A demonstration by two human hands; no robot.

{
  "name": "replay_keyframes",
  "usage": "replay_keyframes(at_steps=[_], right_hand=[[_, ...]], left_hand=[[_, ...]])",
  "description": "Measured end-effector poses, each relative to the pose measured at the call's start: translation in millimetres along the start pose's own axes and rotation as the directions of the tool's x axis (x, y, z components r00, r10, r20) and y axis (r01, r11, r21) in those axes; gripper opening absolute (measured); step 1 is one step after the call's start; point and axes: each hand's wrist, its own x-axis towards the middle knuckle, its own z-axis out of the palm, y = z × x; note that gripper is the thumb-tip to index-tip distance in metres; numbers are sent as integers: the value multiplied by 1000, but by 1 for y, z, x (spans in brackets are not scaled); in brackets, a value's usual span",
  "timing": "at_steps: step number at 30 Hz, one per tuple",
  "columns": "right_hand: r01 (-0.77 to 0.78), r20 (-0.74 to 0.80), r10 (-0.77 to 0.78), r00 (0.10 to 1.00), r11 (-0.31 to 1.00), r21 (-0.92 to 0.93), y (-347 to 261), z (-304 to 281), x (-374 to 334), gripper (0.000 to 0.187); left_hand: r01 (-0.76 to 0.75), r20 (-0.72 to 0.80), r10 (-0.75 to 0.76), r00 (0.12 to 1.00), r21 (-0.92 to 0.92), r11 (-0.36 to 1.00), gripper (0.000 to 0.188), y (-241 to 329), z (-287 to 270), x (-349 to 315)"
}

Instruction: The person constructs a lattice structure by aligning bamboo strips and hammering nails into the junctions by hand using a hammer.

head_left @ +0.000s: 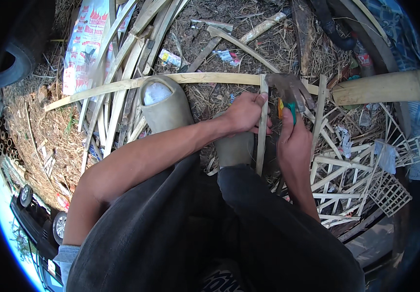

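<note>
My left hand [245,113] is closed around a narrow bamboo slat [262,129] that runs toward my lap. The far end of this slat meets a long, bowed bamboo strip [210,78] lying crosswise on the ground. In my right hand [295,138] is a claw hammer [288,87] with a dark, rusty head and a green and yellow grip. Its head sits over the long strip, just right of the slat's end. Whether a nail is under the hammer cannot be seen. My slipper toe [168,109] is beside the strip.
Cut bamboo strips [117,73] lie piled at the left by a printed sack [86,46]. A thick bamboo pole [385,88] lies at the right, above a bamboo lattice [390,194] and loose slats. A tyre [18,63] stands far left. Litter and straw cover the ground.
</note>
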Motion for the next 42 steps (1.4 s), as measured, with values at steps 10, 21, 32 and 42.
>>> replay_keyframes(at_steps=[10,21,32,42], right_hand=[[126,18,-125,992,991,-53,15,-1,-12,27],[219,-154,-200,968,969,115,11,9,-25,28],[4,12,-5,1000,1000,26,26,11,-17,46],[15,11,-15,1000,999,36,13,7,-20,41]], left_hand=[[45,-6,-45,999,-18,999,51,0,5,-5],[10,5,-10,1000,6,1000,50,8,0,-3],[19,-12,-20,1000,-28,999,44,-6,-2,5],[-8,-82,10,997,16,1000,49,-3,2,3]])
